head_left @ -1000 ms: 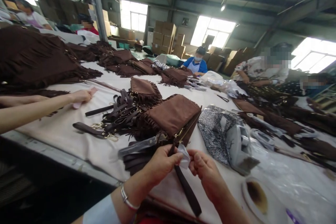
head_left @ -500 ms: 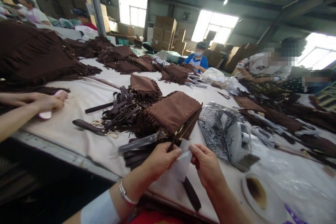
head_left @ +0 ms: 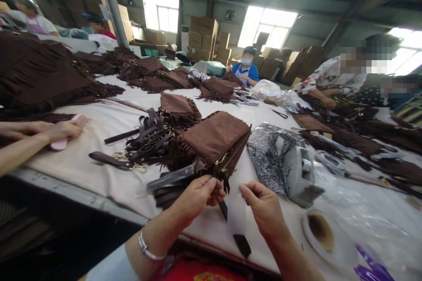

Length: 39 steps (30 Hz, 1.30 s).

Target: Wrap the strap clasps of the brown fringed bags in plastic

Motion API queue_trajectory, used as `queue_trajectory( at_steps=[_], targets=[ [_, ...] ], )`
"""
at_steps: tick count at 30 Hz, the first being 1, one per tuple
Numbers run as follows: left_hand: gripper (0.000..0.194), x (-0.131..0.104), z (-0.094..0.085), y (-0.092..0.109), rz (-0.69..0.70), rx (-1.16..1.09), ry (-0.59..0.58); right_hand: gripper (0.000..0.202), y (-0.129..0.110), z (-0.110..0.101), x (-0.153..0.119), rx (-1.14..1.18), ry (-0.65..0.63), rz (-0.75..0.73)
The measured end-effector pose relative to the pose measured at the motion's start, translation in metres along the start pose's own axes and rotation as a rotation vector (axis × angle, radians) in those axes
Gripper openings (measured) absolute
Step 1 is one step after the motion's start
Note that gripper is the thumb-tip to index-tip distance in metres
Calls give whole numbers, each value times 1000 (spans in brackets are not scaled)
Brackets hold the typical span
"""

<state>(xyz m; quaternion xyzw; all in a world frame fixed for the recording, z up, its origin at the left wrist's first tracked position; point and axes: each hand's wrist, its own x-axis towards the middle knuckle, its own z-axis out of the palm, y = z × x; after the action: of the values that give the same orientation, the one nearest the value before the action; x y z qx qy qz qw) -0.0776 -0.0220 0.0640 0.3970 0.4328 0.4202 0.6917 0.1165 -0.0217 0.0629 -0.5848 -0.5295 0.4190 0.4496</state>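
My right hand pinches the upper edge of a translucent white strip, which hangs down over the table. A dark brown strap shows below the strip, partly covered by it. My left hand has its fingers curled in and thumb pressed close; what it holds, if anything, is hidden. Just beyond it are the zips and a small tassel of a brown fringed pouch, which lies on more pouches. A plastic-wrapped strap and stacked dark straps lie beside my left wrist.
A tape dispenser stands on a grey-black patterned sheet to the right, near a tape roll and clear plastic. Brown wrist straps are heaped left. A co-worker's hand holds a pink comb at far left.
My hands have moved apart. The left has let go of the white strip, which now hangs from my right hand alone. The view has shifted slightly.
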Motion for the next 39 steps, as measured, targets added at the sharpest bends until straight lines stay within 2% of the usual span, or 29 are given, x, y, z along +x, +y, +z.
queue_trajectory(
  at_steps=[4,8,12,15,20,25,33,39],
  targets=[
    [36,-6,-7,12,53,226,22,30,2,-1,-11,-152,-66,-101],
    [37,-5,-2,27,72,237,-46,27,0,3,-21,-261,-63,-186],
    [28,-2,8,32,100,262,-68,24,-5,6,-27,-315,-61,-256],
    [22,-1,10,29,94,290,-59,22,-6,6,-28,-311,-62,-230],
    [23,2,4,20,128,355,-23,22,-4,6,-29,-271,-80,-144],
    [23,3,2,19,119,342,-1,20,-4,8,-30,-257,-115,-140],
    [22,3,2,19,135,347,1,23,-7,8,-30,-225,-95,-101],
    [21,2,1,20,121,344,3,21,-7,8,-29,-225,-83,-147]
  ],
)
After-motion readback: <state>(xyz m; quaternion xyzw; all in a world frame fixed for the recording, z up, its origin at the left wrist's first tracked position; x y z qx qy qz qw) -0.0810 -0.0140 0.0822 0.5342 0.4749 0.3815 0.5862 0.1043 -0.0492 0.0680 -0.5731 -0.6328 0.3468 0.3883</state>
